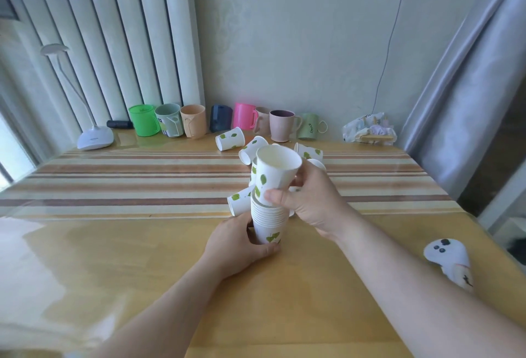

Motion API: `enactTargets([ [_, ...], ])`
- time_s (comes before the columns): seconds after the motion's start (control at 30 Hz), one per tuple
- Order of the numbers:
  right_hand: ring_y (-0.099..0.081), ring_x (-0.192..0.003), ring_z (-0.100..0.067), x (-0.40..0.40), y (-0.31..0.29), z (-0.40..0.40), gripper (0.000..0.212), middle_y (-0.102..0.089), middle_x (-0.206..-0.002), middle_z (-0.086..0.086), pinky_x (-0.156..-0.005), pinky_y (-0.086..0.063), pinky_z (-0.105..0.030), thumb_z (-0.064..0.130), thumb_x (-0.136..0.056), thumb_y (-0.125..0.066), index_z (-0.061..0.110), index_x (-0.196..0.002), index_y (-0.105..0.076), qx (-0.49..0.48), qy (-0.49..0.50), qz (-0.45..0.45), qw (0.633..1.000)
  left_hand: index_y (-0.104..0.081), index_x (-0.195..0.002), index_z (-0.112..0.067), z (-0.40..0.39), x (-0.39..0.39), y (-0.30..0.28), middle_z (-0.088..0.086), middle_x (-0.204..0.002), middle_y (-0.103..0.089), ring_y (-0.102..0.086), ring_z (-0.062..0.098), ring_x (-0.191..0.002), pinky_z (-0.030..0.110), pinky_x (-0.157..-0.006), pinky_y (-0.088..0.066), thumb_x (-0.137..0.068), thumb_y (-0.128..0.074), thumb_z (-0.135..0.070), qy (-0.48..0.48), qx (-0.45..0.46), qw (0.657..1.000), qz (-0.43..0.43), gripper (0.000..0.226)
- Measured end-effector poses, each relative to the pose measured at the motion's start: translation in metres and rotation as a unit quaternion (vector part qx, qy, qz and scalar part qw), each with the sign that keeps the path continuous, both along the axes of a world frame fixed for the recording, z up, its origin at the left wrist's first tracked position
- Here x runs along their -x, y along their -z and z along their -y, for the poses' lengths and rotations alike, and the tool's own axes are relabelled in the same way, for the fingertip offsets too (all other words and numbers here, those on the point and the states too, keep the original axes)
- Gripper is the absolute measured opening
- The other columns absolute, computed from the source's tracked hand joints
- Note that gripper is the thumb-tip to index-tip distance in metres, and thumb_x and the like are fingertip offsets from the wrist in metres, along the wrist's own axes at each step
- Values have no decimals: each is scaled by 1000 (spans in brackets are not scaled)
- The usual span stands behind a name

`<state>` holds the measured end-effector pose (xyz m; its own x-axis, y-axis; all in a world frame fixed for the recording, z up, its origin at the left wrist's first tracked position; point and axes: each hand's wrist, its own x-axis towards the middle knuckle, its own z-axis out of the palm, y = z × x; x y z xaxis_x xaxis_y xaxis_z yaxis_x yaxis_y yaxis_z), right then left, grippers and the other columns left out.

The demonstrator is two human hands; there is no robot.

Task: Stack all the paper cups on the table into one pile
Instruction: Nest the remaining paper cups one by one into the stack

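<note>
A pile of white paper cups with green leaf prints (269, 222) stands upright mid-table. My left hand (239, 246) grips its base. My right hand (313, 198) holds a single paper cup (277, 170) tilted, its bottom entering the top of the pile. Several loose paper cups lie on their sides behind: one (230, 138), another (252, 149), one (308, 151) at the right, and one (240, 199) just left of the pile. More are partly hidden behind my right hand.
A row of plastic mugs (225, 121) lines the far edge by the wall. A white desk lamp (95, 137) stands far left, a crumpled bag (368, 130) far right. A white controller (449, 258) lies at the near right edge. The wooden table (142, 258) has a striped runner.
</note>
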<state>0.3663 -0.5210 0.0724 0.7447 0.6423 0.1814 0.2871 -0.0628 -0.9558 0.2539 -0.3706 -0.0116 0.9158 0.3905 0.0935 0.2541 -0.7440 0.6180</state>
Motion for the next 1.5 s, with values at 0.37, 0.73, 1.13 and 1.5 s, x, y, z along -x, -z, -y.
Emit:
enactTargets([
  [0.37,-61,-110,-15,-54,23,40,82,-60,-136,-1,-89,-52,-28,12,-76,-81,36,-149,-53,64,45,-76,994,-65,-108,-43,-6,-6,8,-29,-92,-69,-64,-1,-93,29,-79,-56,-70,-85,-65,-1,10,1000,2,48],
  [0.73,-55,-130,-41,-64,62,-14,122,-56,-141,-15,-104,-53,-53,95,-63,-56,47,-161,-3,290,241,-53,925,-66,-108,-44,-8,-8,10,-31,-89,-69,-64,-3,-90,26,-73,-52,-68,-84,-68,-4,9,1000,3,50],
  [1.13,-53,-126,-43,-51,53,-23,108,-49,-144,-17,-104,-52,-56,66,-67,-49,52,-160,3,273,244,-63,928,-66,-107,-44,-6,-6,9,-32,-86,-67,-62,-4,-87,28,-75,-54,-69,-85,-66,-4,7,1000,6,47],
  [1.5,-70,-105,-28,-54,26,10,58,-72,-116,3,-78,-60,-37,33,-77,-77,38,-131,-57,108,190,-71,973,-63,-101,-46,-4,-5,7,-31,-88,-69,-63,-4,-87,26,-72,-52,-70,-83,-67,0,15,1000,8,42],
])
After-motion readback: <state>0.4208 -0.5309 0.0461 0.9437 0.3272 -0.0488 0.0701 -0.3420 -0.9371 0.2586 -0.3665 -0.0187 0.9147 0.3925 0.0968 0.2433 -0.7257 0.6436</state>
